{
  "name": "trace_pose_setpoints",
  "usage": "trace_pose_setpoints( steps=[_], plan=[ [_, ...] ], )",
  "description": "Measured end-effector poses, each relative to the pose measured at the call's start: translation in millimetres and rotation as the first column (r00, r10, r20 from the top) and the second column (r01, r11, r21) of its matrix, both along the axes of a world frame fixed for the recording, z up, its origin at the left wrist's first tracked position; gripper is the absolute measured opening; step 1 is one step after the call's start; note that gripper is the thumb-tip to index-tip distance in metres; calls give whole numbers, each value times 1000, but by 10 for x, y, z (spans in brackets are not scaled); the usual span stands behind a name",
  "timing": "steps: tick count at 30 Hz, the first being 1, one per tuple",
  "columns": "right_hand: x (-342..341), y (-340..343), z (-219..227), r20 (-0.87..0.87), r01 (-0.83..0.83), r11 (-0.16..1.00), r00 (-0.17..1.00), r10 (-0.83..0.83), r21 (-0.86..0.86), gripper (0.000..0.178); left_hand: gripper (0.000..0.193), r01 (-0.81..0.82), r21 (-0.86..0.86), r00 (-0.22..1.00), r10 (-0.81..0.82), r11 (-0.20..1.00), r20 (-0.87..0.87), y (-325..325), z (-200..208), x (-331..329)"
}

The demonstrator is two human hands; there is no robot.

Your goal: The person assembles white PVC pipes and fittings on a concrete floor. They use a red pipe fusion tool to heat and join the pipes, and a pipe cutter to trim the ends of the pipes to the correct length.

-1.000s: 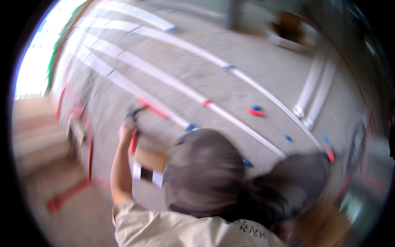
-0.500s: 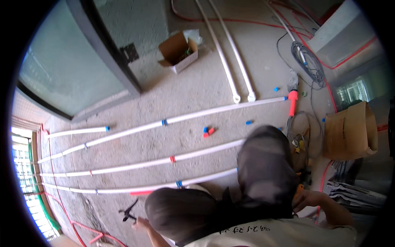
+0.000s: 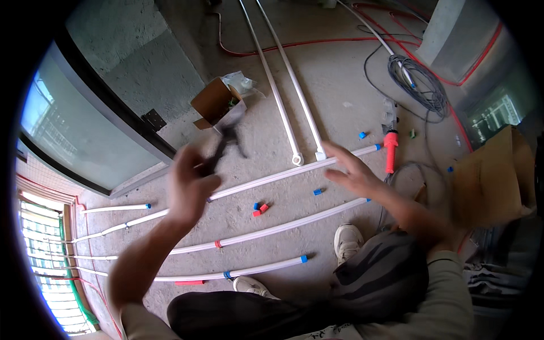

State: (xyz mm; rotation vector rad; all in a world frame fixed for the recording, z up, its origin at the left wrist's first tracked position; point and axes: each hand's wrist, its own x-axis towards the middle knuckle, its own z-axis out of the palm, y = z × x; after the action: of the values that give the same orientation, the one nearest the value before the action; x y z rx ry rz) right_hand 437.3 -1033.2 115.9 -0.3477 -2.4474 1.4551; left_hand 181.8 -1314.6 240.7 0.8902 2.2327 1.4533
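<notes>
My left hand (image 3: pixel 190 184) is raised over the pipes, closed around a black plier-like tool (image 3: pixel 218 150); motion blurs the tool, so its exact kind is unclear. Fingers apart and holding nothing, my right hand (image 3: pixel 354 175) hovers at the long white pipe (image 3: pixel 277 178) that runs across the floor. Its fingertips are beside the white end fitting of a second pipe (image 3: pixel 303 107); I cannot tell whether they touch. Another white pipe ends in a ring-shaped fitting (image 3: pixel 297 160) just left of it. Right of my right hand lies a red-handled tool (image 3: pixel 391 152) with a grey head.
Small blue and red pieces (image 3: pixel 260 209) lie between the pipes. An open carton (image 3: pixel 218 102) sits by the glass door (image 3: pixel 102 124). At right are a grey cable coil (image 3: pixel 419 85) and a cardboard box (image 3: pixel 493 175). My shoes (image 3: pixel 347 243) stand near the lower pipes.
Both hands have risen from low at my sides to over the pipes, the left bringing the black tool along. My right hand has left the orange thing near my knee. My legs have shifted, uncovering both shoes.
</notes>
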Motion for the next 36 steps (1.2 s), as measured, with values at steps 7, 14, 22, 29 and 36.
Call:
trace_pose_setpoints(
  steps=[7,14,22,29,36],
  plan=[
    [-353,750,-582,-335,-49,809,924,-186,-586,78,30,312,57,949,-309,948,-63,2318,-447,1179],
    [52,721,-1085,-150,-60,429,972,-180,-902,58,25,129,178,990,-138,976,41,2458,-1474,1790],
    [599,780,-1279,174,224,90,908,-381,-971,27,63,209,-470,951,-291,858,-109,2768,-2087,929],
    [789,522,-1401,266,295,710,951,-155,-639,27,80,-49,-627,996,-7,778,-85,3153,-3187,502],
    [620,214,-1427,267,263,697,958,-105,-667,28,33,-51,65,784,0,997,621,2928,-3711,21]
  ],
)
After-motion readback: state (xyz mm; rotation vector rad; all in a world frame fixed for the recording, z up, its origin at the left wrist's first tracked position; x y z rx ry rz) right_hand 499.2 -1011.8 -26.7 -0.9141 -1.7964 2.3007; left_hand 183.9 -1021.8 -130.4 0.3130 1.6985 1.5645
